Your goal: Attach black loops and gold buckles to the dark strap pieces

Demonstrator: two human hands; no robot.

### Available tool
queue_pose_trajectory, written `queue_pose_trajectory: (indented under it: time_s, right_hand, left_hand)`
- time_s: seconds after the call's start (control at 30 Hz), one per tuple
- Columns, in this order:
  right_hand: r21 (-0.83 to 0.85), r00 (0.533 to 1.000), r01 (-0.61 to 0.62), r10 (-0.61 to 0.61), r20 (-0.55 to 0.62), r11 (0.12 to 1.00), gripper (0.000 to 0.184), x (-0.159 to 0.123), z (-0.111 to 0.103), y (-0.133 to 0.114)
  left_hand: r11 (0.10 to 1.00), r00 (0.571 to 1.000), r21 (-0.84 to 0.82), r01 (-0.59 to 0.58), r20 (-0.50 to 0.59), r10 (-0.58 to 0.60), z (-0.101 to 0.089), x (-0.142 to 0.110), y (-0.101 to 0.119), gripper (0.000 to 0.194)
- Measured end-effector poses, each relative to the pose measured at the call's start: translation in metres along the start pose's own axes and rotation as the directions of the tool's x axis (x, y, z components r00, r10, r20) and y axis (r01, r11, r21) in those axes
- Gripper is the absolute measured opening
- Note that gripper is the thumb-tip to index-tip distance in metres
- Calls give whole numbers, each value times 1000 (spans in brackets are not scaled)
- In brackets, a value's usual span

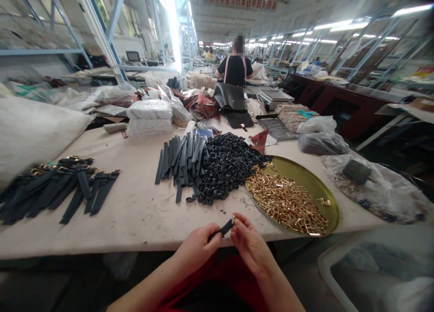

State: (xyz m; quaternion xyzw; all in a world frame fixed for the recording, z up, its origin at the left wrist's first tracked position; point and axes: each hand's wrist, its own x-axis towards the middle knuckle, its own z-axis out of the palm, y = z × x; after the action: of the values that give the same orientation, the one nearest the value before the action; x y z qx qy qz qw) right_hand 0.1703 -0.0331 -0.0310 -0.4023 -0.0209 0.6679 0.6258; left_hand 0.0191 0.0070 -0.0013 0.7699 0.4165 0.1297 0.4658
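Observation:
Over the table's front edge, my left hand (202, 240) is closed around a short dark strap (222, 230). My right hand (247, 236) pinches a small gold buckle (233, 219) at the strap's upper end. Beyond my hands lies a heap of small black loops (225, 167), with loose black straps (183, 156) piled against its left side. A round gold tray (301, 167) to the right carries many gold buckles (288, 199). Far to the left lie black straps with buckles fitted (76, 185).
White plastic-wrapped bundles (150, 117), a black leather bag piece (230, 97) and stacked material line the table's back. A large white sack (30, 131) stands at left. Plastic bags (376, 181) lie at right, above a pale bin (327, 262). A person (235, 68) is farther off.

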Motion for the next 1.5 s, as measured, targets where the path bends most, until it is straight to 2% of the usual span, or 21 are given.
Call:
queue_pose_trajectory:
  time_s: [0.13,0.2,0.3,0.37,0.43,0.5,0.6,0.7,0.83,0.93,1.1,1.23,1.37,1.5]
  right_hand:
    - [63,995,-101,102,-12,993,33,-3,3,12]
    - [-9,997,-72,72,2,997,28,-6,6,20]
    - [-180,995,102,-98,31,978,21,-10,10,28]
    - [-220,983,184,-183,24,958,21,-10,12,28]
    - [-188,985,170,-175,-6,967,22,-10,14,26]
    - [-151,991,130,-134,-19,980,23,-10,15,25]
    - [-192,993,115,-111,32,975,24,-10,15,26]
    - [-266,992,121,-105,76,956,23,-11,13,27]
    - [-169,993,117,-116,18,979,25,-11,12,27]
    - [-144,993,116,-119,-15,983,28,-12,13,27]
    - [-295,985,174,-164,61,940,26,-12,11,30]
    - [-417,974,226,-206,94,880,23,-13,8,32]
    - [-494,973,230,-198,117,839,22,-15,8,29]
    - [-443,985,174,-147,95,879,21,-16,9,28]
  left_hand:
    - [985,996,151,-85,-1,86,-5,2,-5,24]
    - [981,995,170,-97,-2,99,-5,3,-5,24]
    - [997,998,68,-32,-43,35,-2,5,-3,22]
    - [997,999,-61,39,-31,-41,2,5,-2,20]
    - [981,994,-163,106,24,-103,5,5,-2,20]
    - [971,991,-201,130,33,-126,6,4,-2,20]
    - [976,995,-199,90,-29,-98,6,3,-4,18]
    - [983,995,-159,94,-10,-97,4,3,-5,17]
    - [983,990,-117,138,33,-135,2,2,-3,18]
    - [963,985,-212,168,72,-156,3,2,-3,19]
    - [883,978,-425,199,141,-152,6,3,-9,23]
    - [867,976,-452,211,138,-166,7,4,-10,24]
    - [849,973,-477,225,151,-173,4,3,-8,25]
    - [839,968,-484,249,152,-200,3,1,-2,25]
